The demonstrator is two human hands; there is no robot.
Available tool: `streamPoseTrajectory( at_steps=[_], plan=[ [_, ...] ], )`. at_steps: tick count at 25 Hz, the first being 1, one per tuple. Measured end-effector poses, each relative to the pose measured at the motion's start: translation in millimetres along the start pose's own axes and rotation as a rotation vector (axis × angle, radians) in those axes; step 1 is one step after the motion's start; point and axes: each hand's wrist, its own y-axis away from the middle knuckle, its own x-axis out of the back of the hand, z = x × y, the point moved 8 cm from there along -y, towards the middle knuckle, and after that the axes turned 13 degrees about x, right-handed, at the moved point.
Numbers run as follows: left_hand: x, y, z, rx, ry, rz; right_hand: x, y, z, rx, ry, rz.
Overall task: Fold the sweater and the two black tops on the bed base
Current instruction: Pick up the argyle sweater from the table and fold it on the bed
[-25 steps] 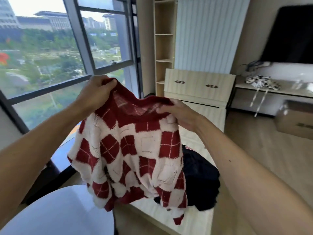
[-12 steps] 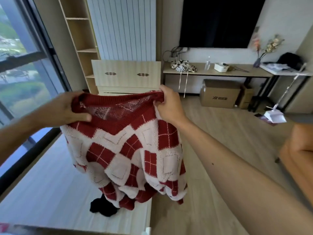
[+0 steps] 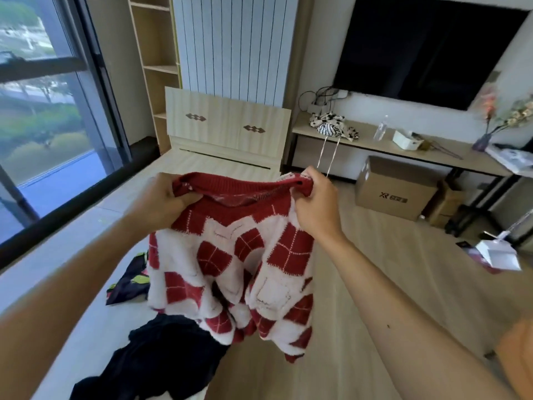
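Note:
A red and white argyle sweater (image 3: pixel 230 264) hangs in the air over the pale wooden bed base (image 3: pixel 86 298). My left hand (image 3: pixel 161 202) grips its red neckline on the left side. My right hand (image 3: pixel 315 202) grips the neckline on the right side. The sweater's body droops crumpled below my hands. A crumpled black top (image 3: pixel 161 359) lies on the bed base under the sweater's hem. A dark garment with bright printed patches (image 3: pixel 129 281) lies on the base to the left, partly hidden behind the sweater.
The bed's headboard (image 3: pixel 227 125) stands at the far end, with a tall shelf (image 3: pixel 157 62) beside it. A large window (image 3: pixel 49 105) runs along the left. A desk (image 3: pixel 403 148) with clutter, a cardboard box (image 3: pixel 395 189) and a dark screen (image 3: pixel 427 44) are on the right.
The view has swung and tilted down toward the bed base. The sweater is held lower, and my hands grip it closer to the neckline's two ends. More of the black top shows.

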Motion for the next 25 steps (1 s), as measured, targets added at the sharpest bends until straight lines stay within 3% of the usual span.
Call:
streamPoseTrajectory(
  at_steps=[5, 12, 19, 25],
  plan=[
    [-42, -87, 40, 0.053, 0.134, 0.149, -15, -95, 95, 0.005, -0.097, 0.008],
    [-97, -230, 57, 0.081, 0.03, 0.355, -90, -224, 244, 0.032, -0.271, -0.085],
    [-156, -351, 24, 0.349, -0.012, 0.502, -202, -327, 375, 0.008, -0.456, -0.418],
    [-196, -438, -33, 0.495, -0.031, 0.469, -311, -380, 448, 0.011, -0.496, -0.621]
  ],
)
